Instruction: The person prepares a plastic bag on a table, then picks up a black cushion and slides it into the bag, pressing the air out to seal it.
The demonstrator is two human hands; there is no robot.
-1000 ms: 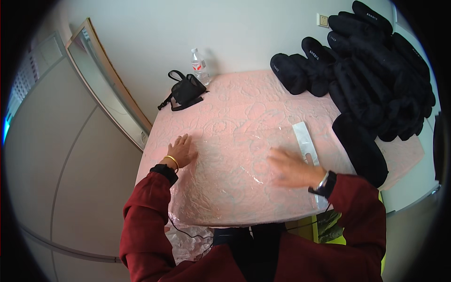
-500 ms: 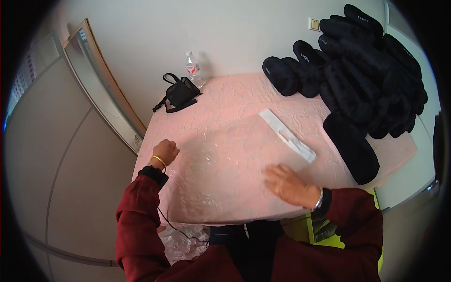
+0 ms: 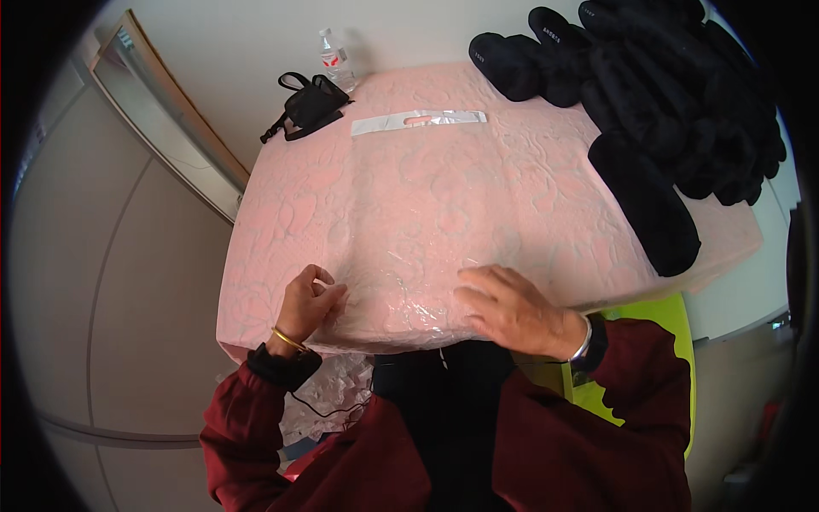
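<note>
A clear plastic bag [image 3: 426,218] with a white handle strip [image 3: 461,118] lies spread on the pink patterned tablecloth [image 3: 286,200], its strip toward the wall. My left hand [image 3: 309,305] is closed in a pinch on the bag's film by the near left corner. Over the bag's near right part is my right hand [image 3: 520,314], its fingers bent but apart, seemingly touching the film. Shiny creases show between the two hands.
Black plush cushions [image 3: 640,102] are piled at the far right, with one long black cushion [image 3: 646,205] nearer. A black strapped pouch [image 3: 311,107] and a plastic bottle [image 3: 334,61] stand at the back left. Crumpled clear plastic [image 3: 337,384] lies below the near edge.
The bag has turned, so its white strip moved from the right to the far side. My left hand came nearer; my right hand's fingers bent. The view shifted downward.
</note>
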